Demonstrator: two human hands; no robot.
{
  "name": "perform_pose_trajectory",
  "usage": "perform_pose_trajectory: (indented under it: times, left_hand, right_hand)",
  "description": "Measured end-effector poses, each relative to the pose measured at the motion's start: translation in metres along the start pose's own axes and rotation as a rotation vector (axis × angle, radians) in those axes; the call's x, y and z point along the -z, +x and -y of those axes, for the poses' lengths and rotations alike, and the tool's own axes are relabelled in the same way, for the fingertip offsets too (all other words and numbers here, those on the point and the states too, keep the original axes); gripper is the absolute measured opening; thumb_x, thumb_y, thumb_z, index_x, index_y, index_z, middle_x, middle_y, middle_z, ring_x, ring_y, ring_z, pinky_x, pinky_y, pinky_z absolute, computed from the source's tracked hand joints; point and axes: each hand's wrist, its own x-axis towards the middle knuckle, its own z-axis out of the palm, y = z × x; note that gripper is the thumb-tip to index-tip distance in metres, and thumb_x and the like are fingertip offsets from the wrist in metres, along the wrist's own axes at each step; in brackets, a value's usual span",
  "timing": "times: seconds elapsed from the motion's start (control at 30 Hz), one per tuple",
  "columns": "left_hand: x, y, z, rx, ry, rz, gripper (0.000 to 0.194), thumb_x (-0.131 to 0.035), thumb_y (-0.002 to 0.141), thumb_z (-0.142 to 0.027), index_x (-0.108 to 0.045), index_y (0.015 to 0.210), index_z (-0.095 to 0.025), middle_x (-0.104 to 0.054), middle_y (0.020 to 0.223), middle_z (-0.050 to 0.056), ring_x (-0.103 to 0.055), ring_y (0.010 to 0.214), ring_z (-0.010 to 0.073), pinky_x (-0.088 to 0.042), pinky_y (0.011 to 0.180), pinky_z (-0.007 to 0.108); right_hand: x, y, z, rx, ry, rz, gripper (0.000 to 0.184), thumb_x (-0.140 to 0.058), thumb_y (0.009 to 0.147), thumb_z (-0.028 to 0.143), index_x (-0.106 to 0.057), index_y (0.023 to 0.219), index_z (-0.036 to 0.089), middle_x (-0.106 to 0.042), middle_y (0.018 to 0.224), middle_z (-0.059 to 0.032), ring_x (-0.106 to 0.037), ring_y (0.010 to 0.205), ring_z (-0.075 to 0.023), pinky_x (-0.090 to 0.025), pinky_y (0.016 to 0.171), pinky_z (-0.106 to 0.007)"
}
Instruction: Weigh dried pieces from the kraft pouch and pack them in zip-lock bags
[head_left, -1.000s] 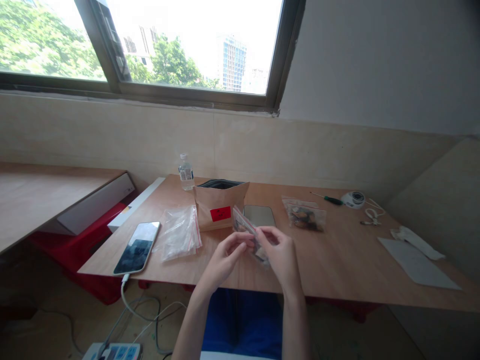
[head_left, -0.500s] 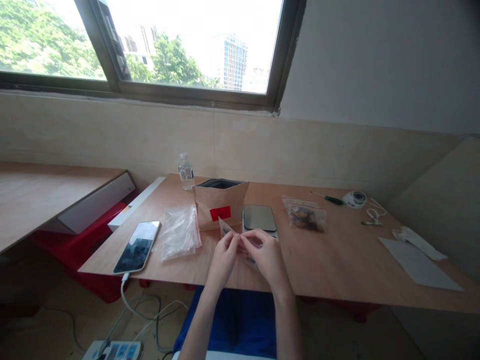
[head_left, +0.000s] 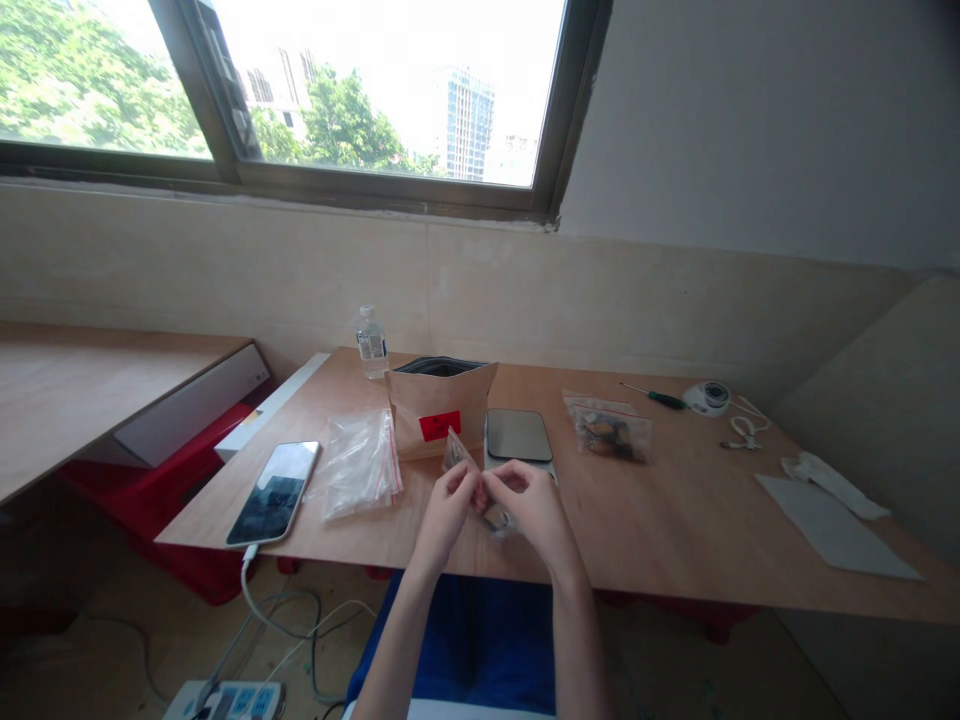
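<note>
Between my two hands is a small clear zip bag [head_left: 495,518] with dark bits inside, partly covered by my fingers. My left hand [head_left: 453,498] pinches its upper edge, and one corner of the bag sticks up past the fingers. My right hand [head_left: 531,500] is closed in a pinch on the same edge, close beside the left fingertips. Just behind them stand an open brown paper pouch [head_left: 412,420] with a red label and a small flat scale [head_left: 519,436] with a metal plate. The scale's front is partly hidden by my right hand.
Left on the table [head_left: 645,520] lie empty zip bags [head_left: 358,468] and a phone [head_left: 274,494] on a cable; a bottle [head_left: 372,346] stands behind. To the right are a filled zip bag [head_left: 609,432], a screwdriver [head_left: 664,400], a dome camera [head_left: 708,398] and white paper [head_left: 836,528].
My hands have shifted slightly on the bag's edge, with the fingertips a little further apart. More of the bag's body now shows below them.
</note>
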Motion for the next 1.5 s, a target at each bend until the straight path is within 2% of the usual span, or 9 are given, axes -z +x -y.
perform_pose_trajectory:
  times: [0.23,0.5,0.67,0.83,0.9,1.0,1.17,1.37,1.5]
  left_hand:
    - [0.004,0.000,0.000,-0.077,0.146,0.039,0.028,-0.051,0.078,-0.036,-0.044,0.058,-0.017,-0.045,0.054,-0.003,-0.042,0.055,0.0104,-0.033,0.055,0.022]
    - [0.000,-0.003,-0.004,-0.126,0.164,0.058,0.020,-0.051,0.077,-0.033,-0.050,0.066,-0.017,-0.042,0.058,-0.004,-0.038,0.055,0.0100,-0.031,0.054,0.022]
    - [-0.005,-0.004,-0.003,-0.163,0.281,-0.015,0.017,-0.048,0.076,-0.027,-0.048,0.063,-0.016,-0.041,0.058,-0.003,-0.037,0.056,0.0097,-0.029,0.053,0.022]
    - [-0.001,-0.007,-0.006,-0.165,0.323,-0.016,0.024,-0.047,0.079,-0.028,-0.042,0.058,-0.018,-0.041,0.054,-0.003,-0.040,0.054,0.0100,-0.030,0.052,0.022]
    - [0.001,-0.008,-0.009,-0.165,0.281,0.065,0.027,-0.047,0.082,-0.033,-0.045,0.060,-0.018,-0.047,0.056,-0.002,-0.045,0.056,0.0111,-0.034,0.055,0.023]
    - [-0.003,-0.008,-0.010,-0.160,0.187,0.176,0.033,-0.044,0.086,-0.042,-0.050,0.064,-0.017,-0.054,0.064,0.001,-0.051,0.059,0.0118,-0.040,0.059,0.023]
    - [-0.012,-0.009,-0.007,-0.086,0.100,0.105,0.037,-0.047,0.083,-0.050,-0.052,0.070,-0.016,-0.053,0.060,-0.001,-0.050,0.051,0.0105,-0.040,0.051,0.022]
    - [-0.007,-0.006,-0.006,-0.067,0.067,0.074,0.038,-0.048,0.081,-0.050,-0.054,0.067,-0.015,-0.056,0.057,0.001,-0.052,0.048,0.0116,-0.040,0.048,0.023]
    - [-0.010,-0.006,-0.004,-0.129,0.121,0.015,0.039,-0.048,0.082,-0.044,-0.047,0.055,-0.017,-0.050,0.049,-0.001,-0.047,0.046,0.0099,-0.036,0.048,0.022]
  right_hand:
    - [0.004,0.001,-0.003,0.020,-0.009,-0.007,0.026,-0.061,0.076,0.039,-0.066,0.072,0.015,-0.070,0.068,-0.0053,-0.065,0.064,-0.0178,-0.049,0.062,-0.027]
    - [0.006,0.004,-0.004,0.000,0.026,-0.158,0.028,-0.062,0.072,0.042,-0.064,0.073,0.014,-0.068,0.069,-0.0056,-0.062,0.062,-0.0176,-0.049,0.059,-0.027]
    - [0.000,0.006,-0.005,0.023,-0.043,-0.273,0.027,-0.060,0.072,0.041,-0.064,0.075,0.015,-0.069,0.074,-0.0079,-0.064,0.069,-0.0204,-0.051,0.065,-0.030]
    - [0.016,0.006,-0.009,0.010,-0.136,-0.555,0.029,-0.056,0.077,0.043,-0.063,0.080,0.015,-0.070,0.080,-0.0111,-0.065,0.075,-0.0228,-0.050,0.069,-0.032]
    - [0.021,0.002,-0.004,0.012,-0.120,-0.520,0.031,-0.056,0.078,0.044,-0.063,0.083,0.015,-0.070,0.082,-0.0112,-0.065,0.076,-0.0227,-0.050,0.069,-0.031]
    - [0.019,-0.006,0.009,0.027,-0.067,-0.330,0.029,-0.055,0.080,0.042,-0.064,0.086,0.015,-0.070,0.083,-0.0092,-0.066,0.077,-0.0211,-0.051,0.069,-0.029]
    - [0.006,-0.012,0.023,0.089,-0.119,-0.129,0.021,-0.056,0.081,0.035,-0.066,0.083,0.016,-0.069,0.077,-0.0055,-0.065,0.070,-0.0188,-0.050,0.064,-0.027]
    - [0.004,-0.012,0.022,0.116,-0.121,-0.084,0.022,-0.055,0.083,0.037,-0.066,0.083,0.017,-0.070,0.077,-0.0044,-0.066,0.069,-0.0180,-0.051,0.063,-0.026]
    - [-0.003,-0.008,0.016,0.114,-0.143,-0.229,0.023,-0.056,0.080,0.038,-0.065,0.080,0.016,-0.070,0.078,-0.0065,-0.066,0.071,-0.0195,-0.051,0.066,-0.028]
